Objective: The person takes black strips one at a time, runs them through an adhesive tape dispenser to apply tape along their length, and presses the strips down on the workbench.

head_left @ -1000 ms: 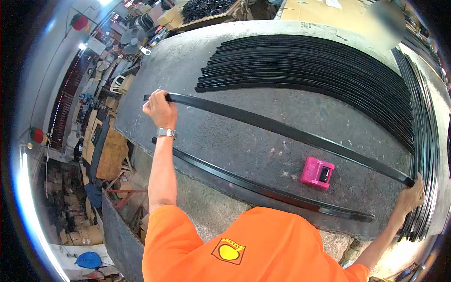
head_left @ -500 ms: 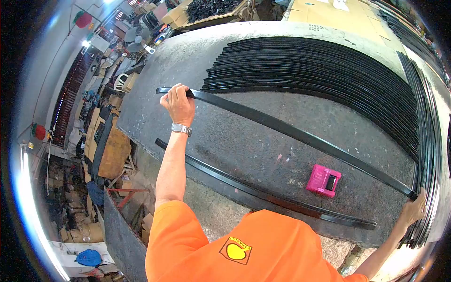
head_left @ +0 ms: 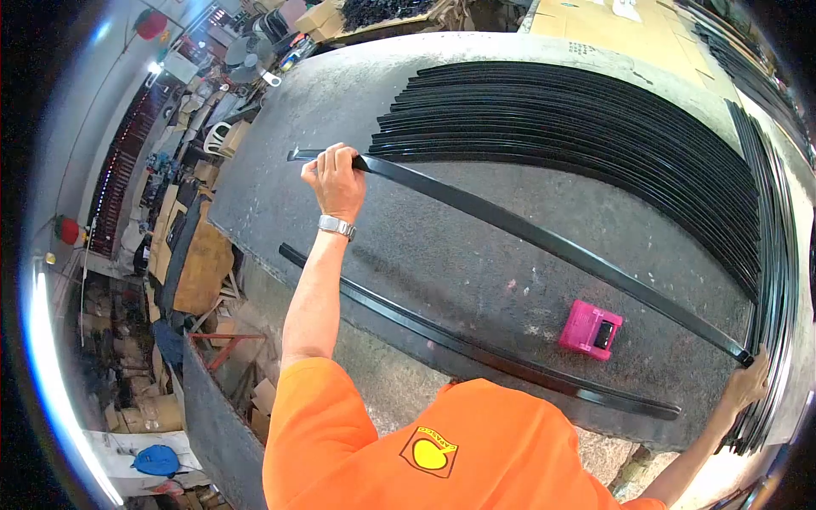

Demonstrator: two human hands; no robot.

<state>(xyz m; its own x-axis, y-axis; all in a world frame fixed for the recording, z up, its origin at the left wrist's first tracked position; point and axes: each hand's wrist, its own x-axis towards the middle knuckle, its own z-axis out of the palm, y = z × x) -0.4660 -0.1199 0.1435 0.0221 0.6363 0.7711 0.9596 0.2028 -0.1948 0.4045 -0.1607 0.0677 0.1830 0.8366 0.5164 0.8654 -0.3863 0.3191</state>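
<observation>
While the left hand (head_left: 340, 187) has its grip closed around a long, flat black strip (head_left: 544, 240) near one end, the right hand (head_left: 748, 382) grips its other end in the head view. It slants over the dark grey counter (head_left: 425, 255), between a fanned row of glossy black strips (head_left: 561, 119) and a bright pink plastic box (head_left: 589, 330).

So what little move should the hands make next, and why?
Perhaps ease the held black strip toward the row of dark strips: the left hand and right hand grip it near its two ends, the row lies beyond it, and the pink box sits on the near side, out of that path.
</observation>
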